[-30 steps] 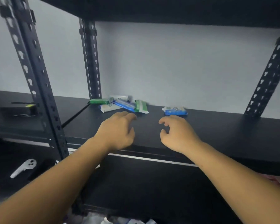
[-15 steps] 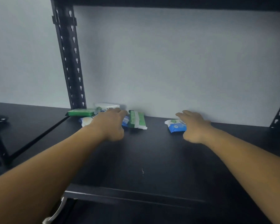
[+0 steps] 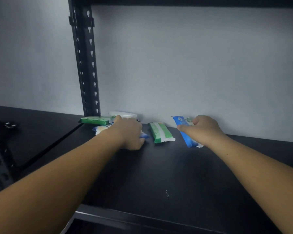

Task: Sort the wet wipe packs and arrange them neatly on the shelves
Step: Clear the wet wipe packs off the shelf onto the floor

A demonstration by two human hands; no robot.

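Head view: 5 packs sit along the back edge of the shelf (image 3: 159,174), gathered toward its left rear corner by the upright post (image 3: 86,65); my right hand (image 3: 205,129) pinches the blue pack (image 3: 184,132) between thumb and curled fingers, far end raised toward the wall (image 3: 176,65), and I cannot tell whether the near end touches the shelf; my left hand (image 3: 130,134) is curled down over a pale pack (image 3: 100,130); a green-and-white pack (image 3: 161,134) lies flat between the 2 hands, touching neither; a green pack (image 3: 95,120) and a white pack (image 3: 123,114) lie behind the left hand.

I judge these light, soft and squashy, with slick film; I would take each across its narrow width near the middle, since an end hold may sag or slip.
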